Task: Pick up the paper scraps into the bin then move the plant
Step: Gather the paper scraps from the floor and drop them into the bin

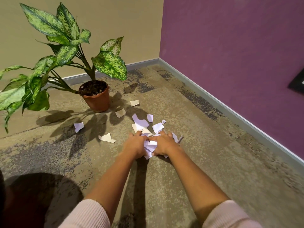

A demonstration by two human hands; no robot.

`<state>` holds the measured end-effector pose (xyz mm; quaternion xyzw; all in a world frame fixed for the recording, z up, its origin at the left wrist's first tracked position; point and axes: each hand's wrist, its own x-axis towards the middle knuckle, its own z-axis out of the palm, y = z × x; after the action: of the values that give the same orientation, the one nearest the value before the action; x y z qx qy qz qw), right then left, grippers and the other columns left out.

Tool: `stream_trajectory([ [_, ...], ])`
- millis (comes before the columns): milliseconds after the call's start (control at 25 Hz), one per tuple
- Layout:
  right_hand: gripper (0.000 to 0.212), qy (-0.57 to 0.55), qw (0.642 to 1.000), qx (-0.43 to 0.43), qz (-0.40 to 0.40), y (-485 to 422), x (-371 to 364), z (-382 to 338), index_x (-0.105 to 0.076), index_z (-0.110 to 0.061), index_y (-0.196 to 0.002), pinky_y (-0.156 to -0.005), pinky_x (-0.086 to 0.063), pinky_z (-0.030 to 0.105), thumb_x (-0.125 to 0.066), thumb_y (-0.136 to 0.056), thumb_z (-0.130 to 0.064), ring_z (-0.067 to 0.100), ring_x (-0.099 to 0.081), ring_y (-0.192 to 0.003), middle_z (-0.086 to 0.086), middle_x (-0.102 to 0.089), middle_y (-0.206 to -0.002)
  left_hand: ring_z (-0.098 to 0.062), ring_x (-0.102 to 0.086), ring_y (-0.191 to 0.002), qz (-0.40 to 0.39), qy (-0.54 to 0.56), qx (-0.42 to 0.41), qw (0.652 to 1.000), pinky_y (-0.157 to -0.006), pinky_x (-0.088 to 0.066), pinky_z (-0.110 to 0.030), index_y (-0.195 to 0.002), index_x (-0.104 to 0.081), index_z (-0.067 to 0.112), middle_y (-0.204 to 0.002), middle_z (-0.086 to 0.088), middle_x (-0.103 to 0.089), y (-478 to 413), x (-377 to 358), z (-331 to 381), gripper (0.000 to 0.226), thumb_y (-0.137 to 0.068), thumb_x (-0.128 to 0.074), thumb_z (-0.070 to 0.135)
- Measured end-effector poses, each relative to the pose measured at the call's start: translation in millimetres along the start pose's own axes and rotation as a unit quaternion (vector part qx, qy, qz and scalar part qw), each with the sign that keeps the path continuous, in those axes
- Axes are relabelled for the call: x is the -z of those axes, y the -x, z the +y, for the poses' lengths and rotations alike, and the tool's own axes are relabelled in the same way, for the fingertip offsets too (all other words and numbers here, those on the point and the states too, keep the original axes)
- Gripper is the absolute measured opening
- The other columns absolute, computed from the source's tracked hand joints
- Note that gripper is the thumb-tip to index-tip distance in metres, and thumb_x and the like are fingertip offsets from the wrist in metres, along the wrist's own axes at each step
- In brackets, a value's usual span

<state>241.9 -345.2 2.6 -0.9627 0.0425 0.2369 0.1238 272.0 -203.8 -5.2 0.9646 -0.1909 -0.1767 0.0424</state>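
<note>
Head view, one frame, hands taken as the dial centre

Both arms reach forward, pink sleeves [87, 214] at the near edge. Left hand [135, 144] and right hand [162, 143] lie knuckles up, low on the carpet [205, 145], side by side. The fingers of both are curled inward round a crumpled wad of scraps [150, 146] squeezed between them. White paper shows in the gap and under the right palm; fingertips mostly hidden.

Loose pieces on the carpet:
- white cluster [139, 123] at 12 o'clock, just beyond the knuckles
- small white piece [150, 117] behind it
- two beige pieces [120, 112] at 11 o'clock, near the pot
- beige piece [107, 138] at 9 o'clock
- white piece [79, 126] at 10 o'clock, in leaf shadow

Plant [65, 51] upright in a brown pot [97, 99] at 10 to 11 o'clock, by the beige wall [131, 22]. Purple wall [230, 46] from 1 to 3 o'clock, with a dark frame [297, 84] at the right edge
</note>
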Motion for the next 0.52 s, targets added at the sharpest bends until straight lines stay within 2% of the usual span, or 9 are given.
stream_trajectory([
  [120, 0.051, 0.005, 0.999, 0.003, 0.05, 10.9, -9.2, 0.4, -0.048, -0.042, -0.137, -0.111, -0.032, 0.05, -0.061, -0.09, -0.029, 0.037, -0.022, -0.139, 0.005, -0.031, -0.149, -0.031, -0.05, -0.119, 0.045, 0.016, -0.013, 0.999, -0.094, -0.046, -0.037, -0.128, -0.059, 0.024, -0.131, -0.006, -0.049, 7.0, -7.1, 3.6, 0.048, -0.081, -0.067, 0.024],
  [240, 0.037, 0.035, 0.993, 0.008, 0.11, 19.6, -14.8, -0.5, -0.06, -0.028, -0.129, -0.106, -0.035, 0.037, -0.054, -0.093, -0.021, 0.034, -0.04, -0.127, 0.009, -0.047, -0.135, -0.03, -0.059, -0.106, 0.075, 0.042, -0.009, 0.996, -0.083, -0.048, -0.036, -0.109, -0.068, 0.019, -0.114, -0.007, -0.059, 16.0, -11.1, 6.8, 0.032, -0.079, -0.071, 0.031],
  [400, 0.028, 0.017, 0.986, -0.004, 0.167, 28.7, -22.4, 7.0, -0.066, -0.01, -0.117, -0.097, -0.047, 0.038, -0.054, -0.092, -0.009, 0.033, -0.047, -0.123, 0.012, -0.055, -0.124, -0.029, -0.061, -0.103, 0.1, 0.106, 0.023, 0.989, -0.079, -0.048, -0.035, -0.098, -0.07, 0.016, -0.11, -0.008, -0.064, 24.7, -14.0, 6.4, 0.017, -0.082, -0.065, 0.014],
  [520, 0.018, -0.064, 0.982, -0.034, 0.175, 35.4, -18.7, 16.9, -0.069, -0.005, -0.105, -0.091, -0.052, 0.037, -0.064, -0.09, -0.014, 0.03, -0.058, -0.116, 0.014, -0.057, -0.125, -0.027, -0.06, -0.101, 0.111, 0.133, 0.041, 0.984, -0.075, -0.047, -0.032, -0.096, -0.072, 0.019, -0.108, -0.007, -0.065, 37.1, -15.9, 5.8, 0.019, -0.083, -0.061, 0.009],
])
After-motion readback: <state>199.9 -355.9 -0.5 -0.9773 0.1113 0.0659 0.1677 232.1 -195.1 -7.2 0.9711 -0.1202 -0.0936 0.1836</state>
